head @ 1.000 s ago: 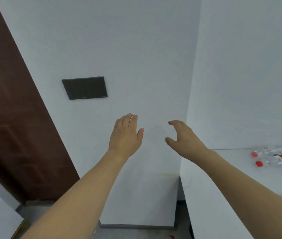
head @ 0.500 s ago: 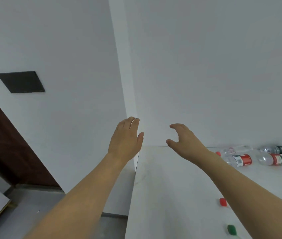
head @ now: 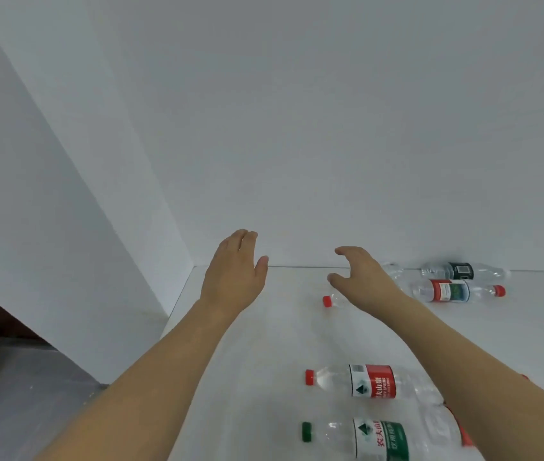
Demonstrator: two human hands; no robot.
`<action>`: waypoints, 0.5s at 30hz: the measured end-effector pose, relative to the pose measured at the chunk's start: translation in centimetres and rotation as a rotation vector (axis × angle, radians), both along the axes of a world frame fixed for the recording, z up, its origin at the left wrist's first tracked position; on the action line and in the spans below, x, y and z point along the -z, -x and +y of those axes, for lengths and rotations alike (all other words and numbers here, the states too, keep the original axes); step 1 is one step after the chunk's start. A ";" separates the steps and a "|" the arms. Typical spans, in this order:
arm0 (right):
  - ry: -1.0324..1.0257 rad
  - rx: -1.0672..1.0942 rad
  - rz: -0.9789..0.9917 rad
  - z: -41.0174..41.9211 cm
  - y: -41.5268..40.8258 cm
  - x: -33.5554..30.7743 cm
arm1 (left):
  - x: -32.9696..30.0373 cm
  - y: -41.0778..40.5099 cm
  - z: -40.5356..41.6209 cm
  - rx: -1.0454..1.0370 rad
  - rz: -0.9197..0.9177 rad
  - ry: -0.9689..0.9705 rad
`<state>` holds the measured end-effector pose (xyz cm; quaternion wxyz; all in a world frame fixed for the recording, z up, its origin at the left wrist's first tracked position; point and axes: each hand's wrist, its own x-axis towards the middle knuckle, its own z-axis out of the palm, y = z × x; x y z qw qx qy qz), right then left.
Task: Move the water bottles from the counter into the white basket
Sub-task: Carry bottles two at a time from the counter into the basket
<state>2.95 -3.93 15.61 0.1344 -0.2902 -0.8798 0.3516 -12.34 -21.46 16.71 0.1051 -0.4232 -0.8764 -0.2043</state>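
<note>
Bottles lie on their sides across white counter. Nearest: green-label bottle, green cap pointing left. Just beyond it, red-label bottle, red cap left. Mid-counter, red-capped bottle mostly hidden under right forearm. Left hand held above counter, fingers straight and pressed together, holding nothing. Right hand held above counter, fingers loosely curled, thumb apart, holding nothing. Far right: second red-label bottle, cap right; black-label bottle against wall.
</note>
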 end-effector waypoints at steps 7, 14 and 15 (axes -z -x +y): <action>0.376 0.192 0.057 9.7 -6.0 3.5 | 1.6 -5.7 10.1 -0.211 -0.668 -0.200; 1.175 0.669 0.135 21.1 -10.5 8.9 | 7.7 -11.0 21.0 -0.698 -1.699 -0.744; 1.234 0.721 0.147 22.9 -10.9 9.9 | 9.1 -11.8 22.6 -0.737 -1.726 -0.746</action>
